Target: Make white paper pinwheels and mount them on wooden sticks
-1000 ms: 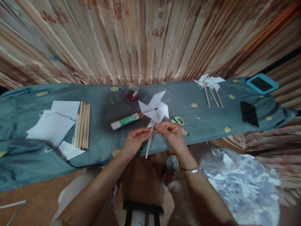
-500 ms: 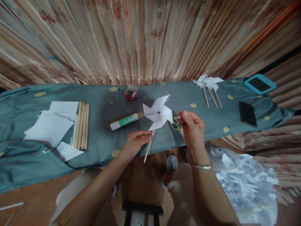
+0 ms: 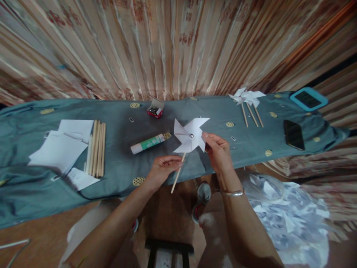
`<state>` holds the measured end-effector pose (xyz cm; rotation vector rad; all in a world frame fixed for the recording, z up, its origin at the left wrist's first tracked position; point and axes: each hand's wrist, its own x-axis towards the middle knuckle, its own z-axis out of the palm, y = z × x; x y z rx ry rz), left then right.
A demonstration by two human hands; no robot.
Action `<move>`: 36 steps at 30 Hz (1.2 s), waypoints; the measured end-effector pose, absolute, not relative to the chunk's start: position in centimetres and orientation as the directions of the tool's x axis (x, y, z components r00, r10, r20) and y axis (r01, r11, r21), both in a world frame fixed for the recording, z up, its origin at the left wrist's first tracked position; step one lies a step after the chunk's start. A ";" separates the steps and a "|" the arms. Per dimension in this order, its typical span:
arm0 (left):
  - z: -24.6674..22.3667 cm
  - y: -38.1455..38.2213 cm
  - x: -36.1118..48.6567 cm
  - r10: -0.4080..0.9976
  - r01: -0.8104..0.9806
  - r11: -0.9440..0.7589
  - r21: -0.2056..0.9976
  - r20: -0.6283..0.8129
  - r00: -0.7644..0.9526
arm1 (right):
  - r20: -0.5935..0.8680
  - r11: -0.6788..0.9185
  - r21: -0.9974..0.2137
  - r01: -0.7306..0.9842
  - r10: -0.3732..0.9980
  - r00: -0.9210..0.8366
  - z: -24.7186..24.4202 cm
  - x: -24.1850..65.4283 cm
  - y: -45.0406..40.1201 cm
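A white paper pinwheel (image 3: 185, 138) with a shiny metal pin at its centre is held up over the front of the table. My left hand (image 3: 164, 169) is closed round its wooden stick (image 3: 179, 174), just below the blades. At the right edge of the blades, my right hand (image 3: 219, 150) has thumb and fingers pinched on a blade; how firmly, I cannot tell. A glue stick (image 3: 147, 144) with a green label lies to the left of the pinwheel. Behind it stands an open red box (image 3: 155, 109) of small metal pins.
Wooden sticks (image 3: 97, 149) and white paper sheets (image 3: 60, 149) lie on the left. On the right are finished pinwheels (image 3: 247, 97), a black phone (image 3: 293, 134) and a blue-framed device (image 3: 308, 99). A bag of paper scraps (image 3: 292, 219) is on the floor.
My right hand has moved left, onto a pinwheel blade. The blades have turned a little, and the scissors behind are now mostly hidden. My left hand has hardly moved.
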<state>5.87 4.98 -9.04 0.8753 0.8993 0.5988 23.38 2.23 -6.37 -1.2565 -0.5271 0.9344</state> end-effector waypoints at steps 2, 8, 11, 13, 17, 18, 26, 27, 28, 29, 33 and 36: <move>-9.0 5.0 5.9 0.765 -0.101 0.524 0.846 -0.415 0.492 | -0.156 0.014 -0.956 -0.294 0.825 0.544 -6.5 23.3 2.2; -9.2 5.0 5.9 0.778 -0.123 0.521 0.845 -0.411 0.475 | -0.157 -0.003 -0.962 -0.274 0.827 0.541 -6.7 23.1 2.2; -9.2 5.1 6.0 0.784 -0.137 0.523 0.841 -0.412 0.465 | -0.179 -0.021 -0.954 -0.298 0.836 0.518 -6.7 22.9 2.2; -9.2 5.2 6.0 0.787 -0.135 0.518 0.845 -0.410 0.461 | -0.199 -0.037 -0.950 -0.310 0.837 0.510 -6.7 22.8 2.1; -9.2 5.3 6.0 0.801 -0.125 0.501 0.856 -0.404 0.441 | -0.233 -0.066 -0.941 -0.333 0.838 0.493 -6.8 22.5 2.1; -9.2 5.3 6.0 0.803 -0.127 0.500 0.857 -0.404 0.437 | -0.239 -0.071 -0.939 -0.336 0.838 0.491 -6.8 22.4 2.1; -9.2 5.3 6.0 0.807 -0.149 0.505 0.850 -0.404 0.430 | -0.244 -0.096 -0.945 -0.311 0.843 0.479 -6.6 21.4 2.1; -9.2 5.3 6.0 0.809 -0.147 0.500 0.853 -0.400 0.430 | -0.247 -0.102 -0.945 -0.312 0.846 0.473 -6.6 21.3 2.1; -9.3 5.3 6.0 0.812 -0.146 0.495 0.857 -0.395 0.430 | -0.250 -0.107 -0.944 -0.312 0.848 0.467 -6.6 21.3 2.1; -9.3 5.3 6.0 0.813 -0.145 0.490 0.860 -0.391 0.431 | -0.252 -0.110 -0.944 -0.312 0.849 0.464 -6.6 21.2 2.1; -9.2 5.3 6.0 0.816 -0.141 0.479 0.866 -0.381 0.434 | -0.251 -0.117 -0.945 -0.305 0.857 0.450 -6.7 20.9 2.0; -9.1 5.3 5.9 0.819 -0.139 0.472 0.870 -0.375 0.435 | -0.251 -0.122 -0.944 -0.308 0.869 0.427 -6.7 20.6 2.0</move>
